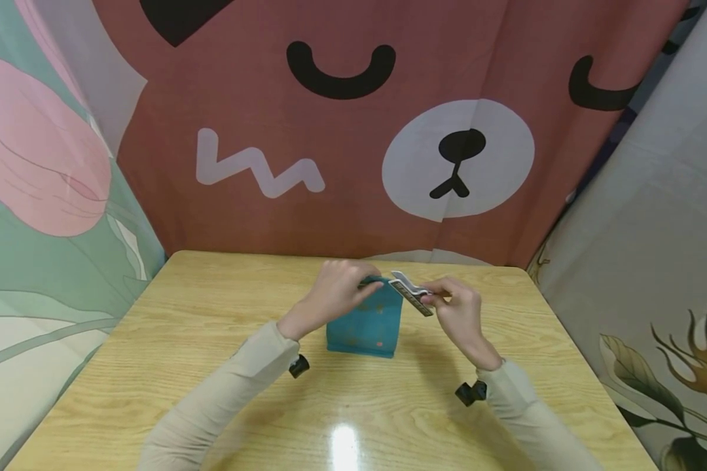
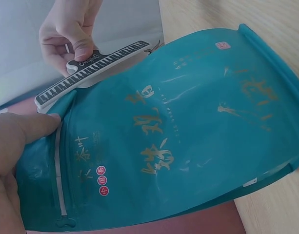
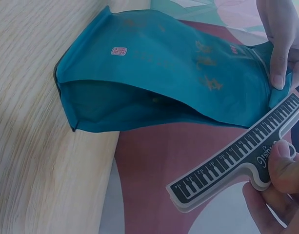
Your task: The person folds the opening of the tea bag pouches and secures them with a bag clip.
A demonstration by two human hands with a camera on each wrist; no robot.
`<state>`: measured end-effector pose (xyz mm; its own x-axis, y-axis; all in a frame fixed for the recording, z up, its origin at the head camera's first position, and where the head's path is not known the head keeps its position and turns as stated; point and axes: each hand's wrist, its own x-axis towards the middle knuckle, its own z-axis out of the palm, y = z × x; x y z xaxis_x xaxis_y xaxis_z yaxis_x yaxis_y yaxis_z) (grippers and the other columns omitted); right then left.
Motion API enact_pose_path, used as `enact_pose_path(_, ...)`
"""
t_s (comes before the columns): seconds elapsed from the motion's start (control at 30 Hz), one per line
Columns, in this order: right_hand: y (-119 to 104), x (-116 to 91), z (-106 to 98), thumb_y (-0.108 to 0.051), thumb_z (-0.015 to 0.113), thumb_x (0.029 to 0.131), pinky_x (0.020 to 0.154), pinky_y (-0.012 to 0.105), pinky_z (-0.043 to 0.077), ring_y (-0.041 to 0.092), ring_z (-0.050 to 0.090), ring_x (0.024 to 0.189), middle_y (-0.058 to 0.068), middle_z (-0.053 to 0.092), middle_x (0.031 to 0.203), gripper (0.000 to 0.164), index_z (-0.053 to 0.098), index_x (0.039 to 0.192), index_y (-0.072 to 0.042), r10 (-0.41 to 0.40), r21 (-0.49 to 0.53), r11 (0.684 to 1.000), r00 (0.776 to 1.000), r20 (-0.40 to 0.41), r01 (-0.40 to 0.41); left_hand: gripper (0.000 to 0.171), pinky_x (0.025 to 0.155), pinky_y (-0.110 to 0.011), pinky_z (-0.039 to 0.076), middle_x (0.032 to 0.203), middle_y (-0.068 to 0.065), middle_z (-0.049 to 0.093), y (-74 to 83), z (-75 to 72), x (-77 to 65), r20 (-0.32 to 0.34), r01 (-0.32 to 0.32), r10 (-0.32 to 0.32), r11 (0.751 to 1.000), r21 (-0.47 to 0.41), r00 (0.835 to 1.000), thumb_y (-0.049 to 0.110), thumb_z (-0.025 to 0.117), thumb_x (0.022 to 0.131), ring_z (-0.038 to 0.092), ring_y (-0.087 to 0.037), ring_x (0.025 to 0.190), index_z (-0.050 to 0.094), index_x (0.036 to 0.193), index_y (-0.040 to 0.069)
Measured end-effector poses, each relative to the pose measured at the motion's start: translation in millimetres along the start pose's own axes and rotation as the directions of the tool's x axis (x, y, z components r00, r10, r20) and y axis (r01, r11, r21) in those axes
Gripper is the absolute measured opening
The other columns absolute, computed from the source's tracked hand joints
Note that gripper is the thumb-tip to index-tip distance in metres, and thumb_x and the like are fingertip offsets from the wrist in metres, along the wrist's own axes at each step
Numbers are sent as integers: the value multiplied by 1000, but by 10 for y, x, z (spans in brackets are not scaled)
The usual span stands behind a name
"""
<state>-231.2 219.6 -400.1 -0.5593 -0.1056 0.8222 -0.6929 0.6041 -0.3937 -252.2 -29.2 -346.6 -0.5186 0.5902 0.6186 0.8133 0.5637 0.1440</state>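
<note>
A teal tea pouch (image 1: 365, 327) with gold lettering stands on the table. My left hand (image 1: 340, 288) grips its top edge, the thumb lying across the front near the seal strip, as the left wrist view shows. Beside the pouch's top right corner, my right hand (image 1: 461, 313) pinches the handles of a long clip (image 3: 232, 156), printed with piano keys and a "Music" label. In the head view the clip's two long edges stand apart toward the pouch. The clip (image 2: 93, 70) overlaps the pouch's top corner in the left wrist view; whether they touch I cannot tell.
The wooden table (image 1: 212, 294) reaches back to a brown curtain (image 1: 342, 144) with a bear's face. Flowered curtains (image 1: 29, 261) hang at the left and right sides. Small black devices (image 1: 471, 393) sit at both wrists.
</note>
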Motion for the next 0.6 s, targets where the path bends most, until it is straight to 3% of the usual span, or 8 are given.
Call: enact_pose_path(0.6, -97, 65, 60, 7, 84, 69, 62, 18, 52, 19, 69, 66, 6, 72, 80, 20, 77, 86, 0, -6, 17, 1000, 1000, -19, 7, 14, 48, -24, 40, 89, 1, 75, -22, 2, 1, 7, 7, -7, 1000, 5, 1000, 21, 79, 87, 66, -10, 66, 78, 98, 12)
